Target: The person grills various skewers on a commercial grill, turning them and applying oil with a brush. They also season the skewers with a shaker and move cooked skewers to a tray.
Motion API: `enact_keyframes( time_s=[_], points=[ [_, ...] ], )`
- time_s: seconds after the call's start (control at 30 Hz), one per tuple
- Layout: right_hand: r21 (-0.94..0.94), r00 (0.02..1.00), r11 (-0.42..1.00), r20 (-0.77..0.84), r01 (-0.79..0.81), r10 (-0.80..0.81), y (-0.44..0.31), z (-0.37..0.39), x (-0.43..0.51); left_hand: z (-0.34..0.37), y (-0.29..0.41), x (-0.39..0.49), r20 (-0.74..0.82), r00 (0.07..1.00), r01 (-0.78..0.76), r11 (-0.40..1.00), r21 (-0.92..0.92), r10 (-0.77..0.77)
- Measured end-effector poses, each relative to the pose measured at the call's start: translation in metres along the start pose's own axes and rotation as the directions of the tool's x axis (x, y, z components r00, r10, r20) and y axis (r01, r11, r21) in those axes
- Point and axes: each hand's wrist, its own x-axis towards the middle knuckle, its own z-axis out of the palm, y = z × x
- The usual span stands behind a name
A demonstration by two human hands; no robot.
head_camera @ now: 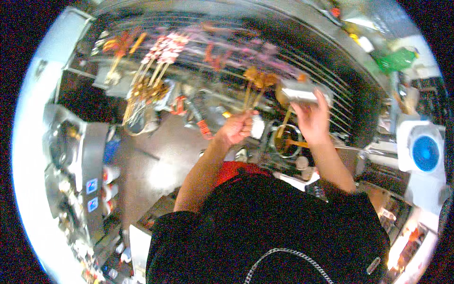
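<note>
My left hand [237, 127] is closed around the thin sticks of some browned food skewers [260, 78], whose tops lie over the near side of a long grill [319, 71]. Close to its right side is a small white object, too blurred to name. My right hand [314, 115] is raised at the grill's right part, its fingers and thumb around a pale, shiny container [305, 93] that is blurred by motion. Below this hand stands a round pot [285, 142] with dark sauce and an orange handle.
Pink and white meat skewers [166, 49] lie on the grill's left part. Bundled skewers stand in a container [145, 127] at its front left. A torch-like tool with orange parts [198, 119] hangs near the grill edge. A blue-centred round device [425, 153] is at the right.
</note>
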Motion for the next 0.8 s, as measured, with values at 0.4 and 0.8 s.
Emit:
enact_keyframes(
  time_s=[0.4, 0.8],
  points=[
    [0.452, 0.804, 0.813, -0.285, -0.367, 0.522, 0.162, -0.227, -0.104, -0.115, 0.036, -0.379, -0.534, 0.840, 0.244, 0.946, 0.215, -0.095],
    [0.528, 0.925, 0.820, -0.151, -0.222, 0.348, 0.259, -0.357, -0.103, -0.321, 0.306, -0.344, -0.388, 0.886, -0.177, 0.958, 0.225, 0.254]
  ],
)
